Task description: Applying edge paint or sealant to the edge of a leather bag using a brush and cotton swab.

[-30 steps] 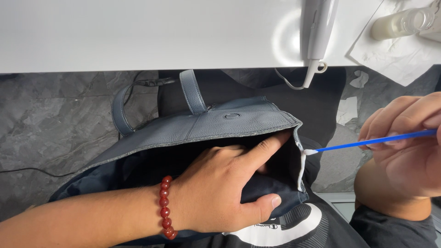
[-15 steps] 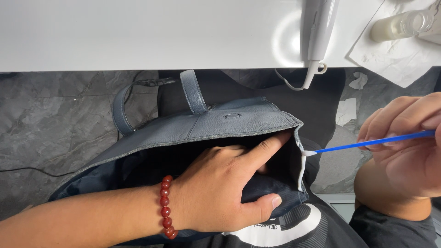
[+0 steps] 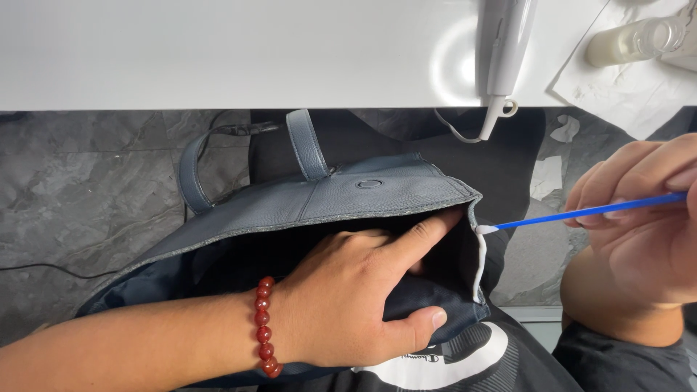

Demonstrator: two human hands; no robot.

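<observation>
Head view, looking down: left hand (image 3: 348,297) reaching into the mouth of a slate-blue leather bag (image 3: 348,199), index finger stretched toward the bag's corner, thumb clamped over the dark lining at the near edge. Red bead bracelet (image 3: 265,327) circling the left wrist. Right hand (image 3: 642,225) with fingers pressed together around a blue-stemmed swab (image 3: 581,213), its white tip touching the pale raw edge (image 3: 479,261) at the bag's right corner. Bag resting on the lap, below the white worktop (image 3: 218,51). On the worktop: a white handheld tool (image 3: 504,51), a clear bottle (image 3: 632,43) lying on crumpled paper (image 3: 639,94).
</observation>
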